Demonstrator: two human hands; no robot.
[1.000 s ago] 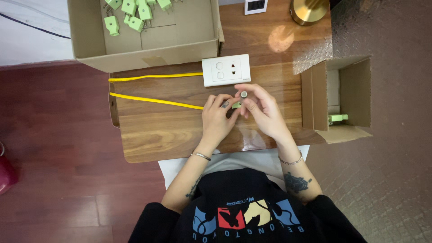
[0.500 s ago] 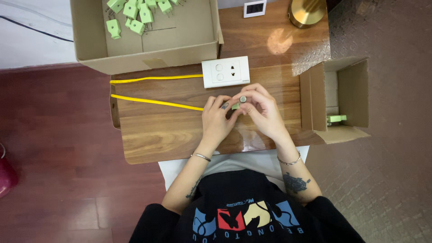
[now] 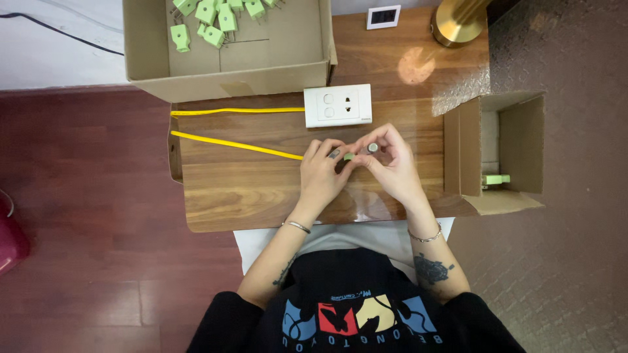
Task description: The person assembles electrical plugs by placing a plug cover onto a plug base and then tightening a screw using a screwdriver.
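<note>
Over the middle of a small wooden table (image 3: 248, 196), my left hand (image 3: 324, 173) and my right hand (image 3: 389, 163) meet fingertip to fingertip. Between them they pinch a small green plug part (image 3: 349, 156), and a small round silvery piece (image 3: 372, 148) shows at my right fingers. A yellow cable (image 3: 235, 144) runs from the table's left edge to my left hand. Just beyond the hands lies a white socket-and-switch plate (image 3: 337, 104). How the part is gripped is mostly hidden by my fingers.
A large open cardboard box (image 3: 226, 75) at the back holds several green plugs (image 3: 216, 19). A smaller open box (image 3: 500, 153) at the right holds one green plug (image 3: 495, 179). A brass lamp base (image 3: 458, 19) and a small white outlet (image 3: 384, 16) stand at the back.
Both hands have stayed at the same spot; only the fingers have shifted slightly around the small part.
</note>
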